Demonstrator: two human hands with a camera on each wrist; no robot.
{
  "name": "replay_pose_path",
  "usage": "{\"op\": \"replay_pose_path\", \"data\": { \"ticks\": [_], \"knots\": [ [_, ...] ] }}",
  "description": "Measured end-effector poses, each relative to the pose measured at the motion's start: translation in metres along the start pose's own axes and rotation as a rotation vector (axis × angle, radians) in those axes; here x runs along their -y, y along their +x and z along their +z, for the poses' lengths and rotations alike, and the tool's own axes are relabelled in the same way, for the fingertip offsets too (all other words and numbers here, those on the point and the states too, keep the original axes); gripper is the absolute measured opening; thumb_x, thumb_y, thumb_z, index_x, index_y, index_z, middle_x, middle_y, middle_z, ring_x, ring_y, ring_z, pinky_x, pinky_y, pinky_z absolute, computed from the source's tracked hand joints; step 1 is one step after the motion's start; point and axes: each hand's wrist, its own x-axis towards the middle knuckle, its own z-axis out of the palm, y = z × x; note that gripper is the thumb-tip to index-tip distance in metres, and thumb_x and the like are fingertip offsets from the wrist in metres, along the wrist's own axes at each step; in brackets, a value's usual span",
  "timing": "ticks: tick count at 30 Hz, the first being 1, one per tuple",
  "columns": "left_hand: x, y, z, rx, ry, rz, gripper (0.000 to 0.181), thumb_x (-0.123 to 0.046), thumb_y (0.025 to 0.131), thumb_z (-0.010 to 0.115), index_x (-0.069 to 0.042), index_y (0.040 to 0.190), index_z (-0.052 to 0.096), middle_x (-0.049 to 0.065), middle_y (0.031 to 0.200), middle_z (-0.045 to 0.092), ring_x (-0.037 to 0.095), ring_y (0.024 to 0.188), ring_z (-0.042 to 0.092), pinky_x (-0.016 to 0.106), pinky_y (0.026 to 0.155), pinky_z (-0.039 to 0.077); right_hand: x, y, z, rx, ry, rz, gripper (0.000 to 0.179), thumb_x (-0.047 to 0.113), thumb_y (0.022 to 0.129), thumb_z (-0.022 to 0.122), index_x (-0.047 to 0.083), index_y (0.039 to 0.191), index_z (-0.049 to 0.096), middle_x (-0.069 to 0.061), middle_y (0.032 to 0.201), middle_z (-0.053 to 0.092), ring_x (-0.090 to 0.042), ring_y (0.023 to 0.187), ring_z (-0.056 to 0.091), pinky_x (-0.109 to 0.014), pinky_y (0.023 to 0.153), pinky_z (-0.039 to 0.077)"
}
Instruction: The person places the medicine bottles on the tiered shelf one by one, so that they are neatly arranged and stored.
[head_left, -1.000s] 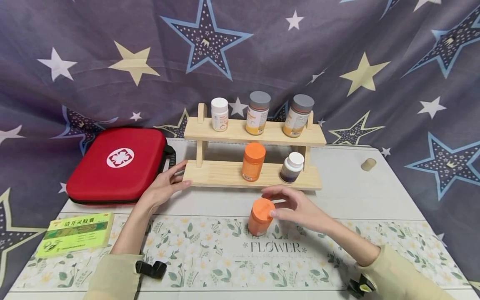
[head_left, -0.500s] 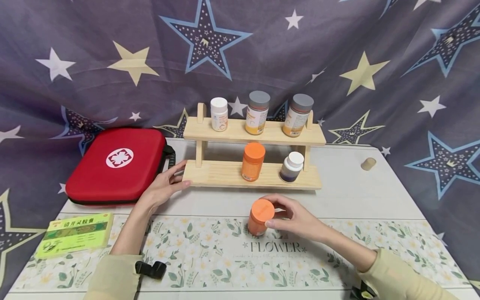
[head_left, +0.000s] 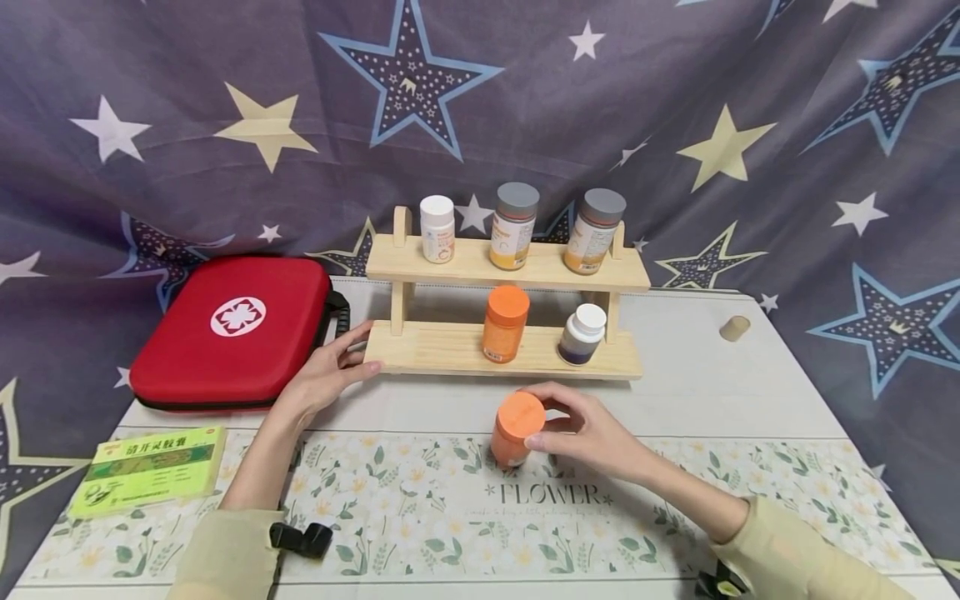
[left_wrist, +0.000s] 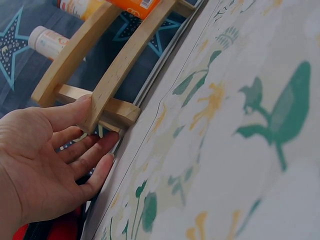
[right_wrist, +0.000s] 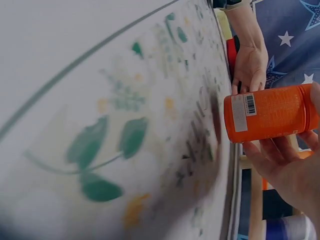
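My right hand (head_left: pixel 588 432) holds an orange pill bottle (head_left: pixel 516 437) with an orange lid, pinching it between thumb and fingers near the top. In the right wrist view the bottle (right_wrist: pixel 267 114) shows a barcode label, and its base appears close to the tabletop; whether it touches cannot be told. My left hand (head_left: pixel 327 377) grips the left end of the lower board of a two-tier wooden shelf (head_left: pixel 431 346), thumb at the front corner. A second orange bottle (head_left: pixel 506 325) and a small white-capped bottle (head_left: pixel 582 335) stand on that board.
On the upper board stand a white bottle (head_left: pixel 437 231) and two grey-lidded jars (head_left: pixel 514 229). A red first-aid case (head_left: pixel 232 333) lies left of the shelf, with a green medicine box (head_left: pixel 150 468) in front. A small cork-coloured cylinder (head_left: pixel 735 328) lies at right.
My right hand has closed its fingers on the near orange bottle, which has shifted slightly left and away from me. The left hand stays at the shelf.
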Motion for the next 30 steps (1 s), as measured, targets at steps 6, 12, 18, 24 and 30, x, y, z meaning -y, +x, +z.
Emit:
{"op": "replay_pose_path", "data": {
  "ticks": [6,12,18,24,30],
  "knots": [
    [-0.001,0.000,0.000,-0.003,0.022,-0.006,0.083,-0.019,0.099,0.069,-0.019,0.166,0.020,0.023,0.158,0.045,0.036,0.138,0.054,0.009,0.090,0.045,0.014,0.012,0.005,-0.056,0.011,-0.003,0.048,0.012,0.093,0.076,0.014,0.138,0.062,-0.007,0.134,0.067,-0.010,0.118,0.065,-0.035,0.099,0.057],
    [-0.002,0.001,0.000,0.005,0.013,-0.007,0.083,-0.018,0.099,0.069,-0.019,0.166,0.020,0.021,0.164,0.037,0.038,0.139,0.052,0.009,0.089,0.046,0.031,0.028,0.015,-0.123,0.002,0.030,0.046,0.018,0.093,0.077,0.019,0.137,0.063,-0.003,0.131,0.068,-0.017,0.117,0.066,-0.039,0.097,0.057],
    [-0.002,0.003,0.002,0.010,0.015,-0.003,0.083,-0.019,0.099,0.069,-0.018,0.166,0.019,0.019,0.166,0.033,0.039,0.140,0.051,0.010,0.088,0.046,0.045,0.046,0.024,-0.170,-0.004,0.026,0.044,0.021,0.094,0.076,0.022,0.136,0.063,-0.001,0.127,0.070,-0.018,0.118,0.066,-0.046,0.103,0.054],
    [-0.002,0.002,0.002,0.005,0.015,0.000,0.083,-0.019,0.099,0.069,-0.020,0.166,0.020,0.019,0.166,0.033,0.038,0.139,0.053,0.009,0.088,0.046,0.058,0.065,0.032,-0.222,-0.042,0.014,0.043,0.021,0.094,0.076,0.021,0.135,0.064,0.000,0.126,0.072,-0.016,0.116,0.066,-0.048,0.105,0.052],
    [-0.003,0.000,0.000,-0.003,0.046,-0.010,0.084,-0.023,0.099,0.069,-0.020,0.166,0.019,0.024,0.158,0.046,0.035,0.137,0.055,0.011,0.090,0.045,0.069,0.080,0.043,-0.264,-0.044,0.021,0.043,0.022,0.094,0.075,0.019,0.136,0.065,-0.002,0.127,0.071,-0.016,0.114,0.066,-0.047,0.103,0.052]
  ]
}}
